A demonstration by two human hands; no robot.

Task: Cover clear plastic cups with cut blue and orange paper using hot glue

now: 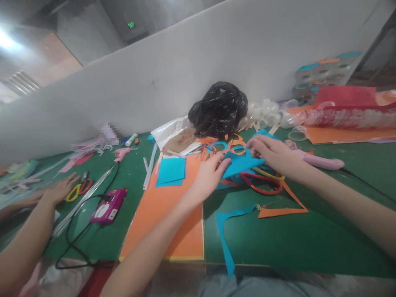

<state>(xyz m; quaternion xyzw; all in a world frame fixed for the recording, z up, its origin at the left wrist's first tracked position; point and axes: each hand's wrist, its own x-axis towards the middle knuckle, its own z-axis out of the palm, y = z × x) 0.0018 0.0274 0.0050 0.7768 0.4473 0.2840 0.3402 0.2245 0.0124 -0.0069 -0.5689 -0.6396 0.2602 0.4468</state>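
Head view shows a purple box (109, 206), its print illegible; the left hand (223, 161), forearm slanting forward, pinches blue paper (243, 164) above the counter (247, 243); the right hand (266, 150) reaches inward, fingers curled beside it, grip unclear.

A bright blue paper sheet (243, 163) is lying at an angle over other blue paper (223, 185) on the green counter (278, 247).
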